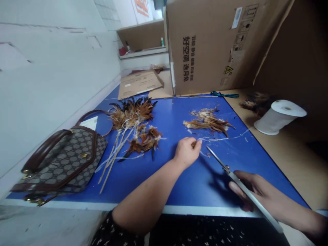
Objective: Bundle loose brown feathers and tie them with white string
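My left hand (187, 152) is closed above the blue tabletop, pinching a thin white ribbon (220, 139) at the fingertips. A small brown tuft (193, 145) shows inside its curled fingers, probably feather. My right hand (252, 188) grips long-handled metal scissors (241, 184), their narrow tip pointing towards the left hand but apart from it. Whether the blades are parted is hard to make out. From the left fingers the ribbon runs right to a large white spool (280, 117). Just beyond the left hand lies a pile of loose brown feathers (208, 122).
Feather bunches on pale sticks (132, 114) and smaller tied feather tufts (146, 140) lie left of centre. A patterned handbag (84, 153) stands at the left edge. Behind are a flattened carton (139, 83), a big cardboard box (210, 48) and a dark green cord bundle (224, 95).
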A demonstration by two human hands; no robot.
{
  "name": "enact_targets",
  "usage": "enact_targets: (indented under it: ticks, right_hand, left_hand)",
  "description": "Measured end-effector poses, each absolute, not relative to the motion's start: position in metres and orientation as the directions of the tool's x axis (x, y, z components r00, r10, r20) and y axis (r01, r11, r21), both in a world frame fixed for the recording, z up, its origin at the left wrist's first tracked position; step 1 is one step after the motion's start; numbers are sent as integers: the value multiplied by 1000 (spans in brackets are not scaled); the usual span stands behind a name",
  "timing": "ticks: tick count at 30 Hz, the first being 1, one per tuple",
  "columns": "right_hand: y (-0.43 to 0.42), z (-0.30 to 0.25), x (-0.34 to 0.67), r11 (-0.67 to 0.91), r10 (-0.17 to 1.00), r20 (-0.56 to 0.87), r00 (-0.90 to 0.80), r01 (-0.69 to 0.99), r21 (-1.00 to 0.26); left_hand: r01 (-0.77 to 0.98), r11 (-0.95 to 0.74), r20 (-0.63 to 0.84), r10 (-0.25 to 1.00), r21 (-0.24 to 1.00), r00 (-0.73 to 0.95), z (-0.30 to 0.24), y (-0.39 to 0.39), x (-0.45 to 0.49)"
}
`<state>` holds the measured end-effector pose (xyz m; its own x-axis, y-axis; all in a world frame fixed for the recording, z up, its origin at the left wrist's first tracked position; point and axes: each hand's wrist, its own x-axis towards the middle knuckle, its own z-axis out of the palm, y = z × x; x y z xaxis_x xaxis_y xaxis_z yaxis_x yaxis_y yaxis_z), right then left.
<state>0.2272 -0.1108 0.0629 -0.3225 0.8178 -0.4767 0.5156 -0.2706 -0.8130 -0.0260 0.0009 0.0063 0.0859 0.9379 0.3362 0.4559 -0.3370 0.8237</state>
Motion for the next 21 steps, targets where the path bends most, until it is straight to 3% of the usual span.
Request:
enact_targets:
  ticks: [3, 14, 21]
  right_hand:
    - [-109, 67, 216, -320, 763, -520, -383, 475, -820]
    - [-107, 46, 219, -390, 796, -522, -306, 401, -829]
    - [-106, 41, 218, -371, 792, -516, -327, 413, -832]
  left_hand:
    - [446, -327, 318, 943, 833, 97, 7, 0, -26]
    - [255, -273, 212, 947, 928, 243, 18, -11, -25]
    - [233, -340, 260, 913, 911, 313, 26, -13, -25]
